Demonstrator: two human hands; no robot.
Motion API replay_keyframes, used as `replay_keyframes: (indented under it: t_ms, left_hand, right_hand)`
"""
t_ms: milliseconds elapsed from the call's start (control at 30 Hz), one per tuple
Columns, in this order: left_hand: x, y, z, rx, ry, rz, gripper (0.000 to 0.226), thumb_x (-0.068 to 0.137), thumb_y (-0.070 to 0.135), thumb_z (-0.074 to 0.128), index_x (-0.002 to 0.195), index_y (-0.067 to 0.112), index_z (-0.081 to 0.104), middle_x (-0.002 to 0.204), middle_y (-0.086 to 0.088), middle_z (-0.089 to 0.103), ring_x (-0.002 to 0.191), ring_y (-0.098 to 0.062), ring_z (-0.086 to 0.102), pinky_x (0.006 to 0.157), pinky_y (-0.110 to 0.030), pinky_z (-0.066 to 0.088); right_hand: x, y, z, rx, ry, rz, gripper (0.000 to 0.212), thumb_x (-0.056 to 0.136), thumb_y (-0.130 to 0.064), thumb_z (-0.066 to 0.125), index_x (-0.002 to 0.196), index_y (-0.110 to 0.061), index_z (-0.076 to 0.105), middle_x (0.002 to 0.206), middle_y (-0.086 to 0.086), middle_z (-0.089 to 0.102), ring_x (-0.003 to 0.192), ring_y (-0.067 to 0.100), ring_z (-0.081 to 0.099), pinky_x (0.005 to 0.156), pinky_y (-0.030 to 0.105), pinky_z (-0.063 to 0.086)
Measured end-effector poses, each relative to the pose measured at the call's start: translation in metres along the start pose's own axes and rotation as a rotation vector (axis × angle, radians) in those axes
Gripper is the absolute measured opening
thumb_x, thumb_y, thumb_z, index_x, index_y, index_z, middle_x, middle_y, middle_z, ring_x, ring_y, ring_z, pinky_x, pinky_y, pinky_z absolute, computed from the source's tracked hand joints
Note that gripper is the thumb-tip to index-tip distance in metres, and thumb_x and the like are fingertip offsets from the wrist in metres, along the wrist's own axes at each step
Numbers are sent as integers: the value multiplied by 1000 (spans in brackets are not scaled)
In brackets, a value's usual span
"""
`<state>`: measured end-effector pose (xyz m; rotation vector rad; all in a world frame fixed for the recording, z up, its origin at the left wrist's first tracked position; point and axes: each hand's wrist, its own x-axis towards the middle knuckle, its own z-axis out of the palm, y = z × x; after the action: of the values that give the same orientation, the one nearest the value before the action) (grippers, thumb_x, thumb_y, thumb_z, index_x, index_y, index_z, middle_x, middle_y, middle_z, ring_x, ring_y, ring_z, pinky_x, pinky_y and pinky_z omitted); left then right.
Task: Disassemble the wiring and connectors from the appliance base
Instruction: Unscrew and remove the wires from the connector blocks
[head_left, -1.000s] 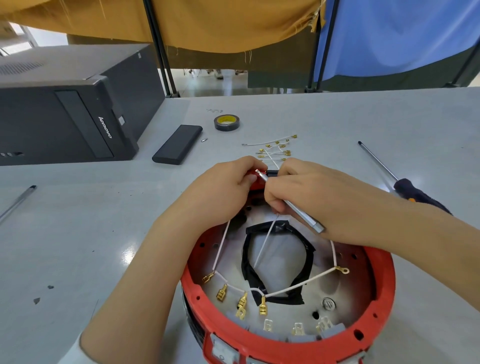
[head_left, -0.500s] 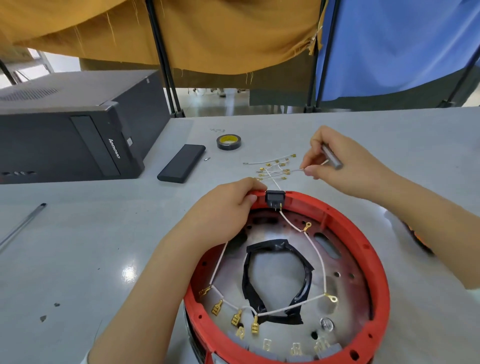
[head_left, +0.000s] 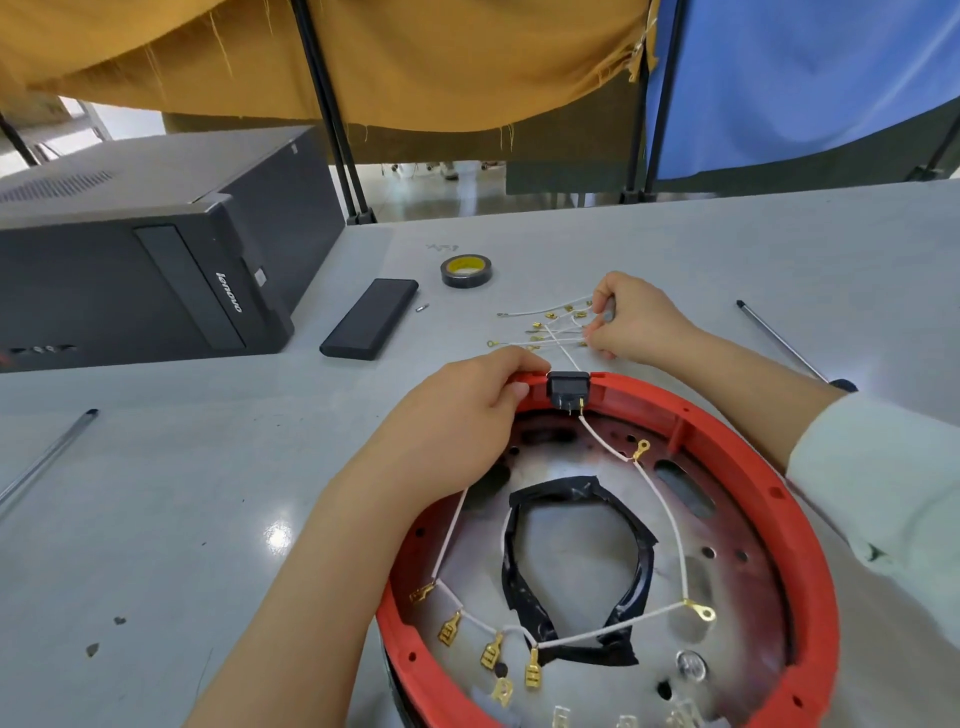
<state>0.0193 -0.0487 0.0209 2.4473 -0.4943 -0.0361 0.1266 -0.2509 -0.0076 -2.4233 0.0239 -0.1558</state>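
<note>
On the grey table (head_left: 156, 493), left grip (head_left: 457, 421) clamps the red base (head_left: 769, 499); right grip (head_left: 631, 319) pinches loose wires (head_left: 540, 340).

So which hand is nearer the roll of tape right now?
The right hand: it sits just right of and below the tape roll, at the loose wires. The left hand is further back, on the red base rim.
</note>
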Motion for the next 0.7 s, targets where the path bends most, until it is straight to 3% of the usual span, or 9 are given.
replay_keyframes:
  t_ms: [100, 200, 300, 400, 533, 700]
  left_hand:
    - [0, 0, 0, 2, 0, -3, 28, 98, 23, 41, 119, 36, 54, 118, 11, 61, 109, -12, 53, 97, -33, 41]
    - [0, 0, 0, 2, -2, -7, 29, 98, 22, 41, 120, 35, 55, 121, 11, 60, 112, -11, 52, 98, -31, 40]
    - [0, 2, -1, -8, -9, -29, 29, 98, 20, 42, 121, 34, 55, 123, 10, 59, 114, -11, 51, 98, -29, 39]
    - [-1, 5, -1, -22, -1, -51, 29, 98, 18, 43, 119, 31, 57, 121, 9, 60, 113, -11, 51, 97, -27, 39]
    - [-9, 12, 2, -7, 19, -83, 27, 98, 17, 41, 117, 29, 57, 113, 4, 63, 104, -16, 54, 88, -29, 41]
    - [-13, 21, -6, 44, -76, -115, 25, 99, 22, 40, 120, 26, 54, 112, 2, 62, 99, -16, 55, 76, -26, 39]
  right_hand:
    - [-3, 1, -2, -21, 13, -21, 27, 83, -7, 63, 75, -23, 43, 86, 3, 58, 82, 23, 59, 66, 30, 48]
    - [-17, -12, -11, 59, 50, -77, 16, 92, -32, 57, 84, -19, 50, 81, -2, 62, 75, 15, 61, 68, 31, 48]
    - [-43, -36, -26, 242, 42, -147, 41, 97, -48, 37, 85, -17, 61, 67, -1, 67, 49, -1, 52, 59, 23, 40]
    - [-77, -57, -42, 445, -13, -211, 61, 95, -58, 32, 76, -18, 73, 51, -2, 58, 39, 0, 44, 42, 8, 34]
    - [-107, -60, -41, 432, -87, -232, 62, 93, -56, 40, 57, -16, 71, 39, -4, 46, 35, 2, 41, 38, 8, 31]
    - [-116, -51, -30, 404, -18, -233, 51, 97, -43, 43, 60, -17, 65, 36, -4, 47, 38, 3, 45, 45, 9, 34]
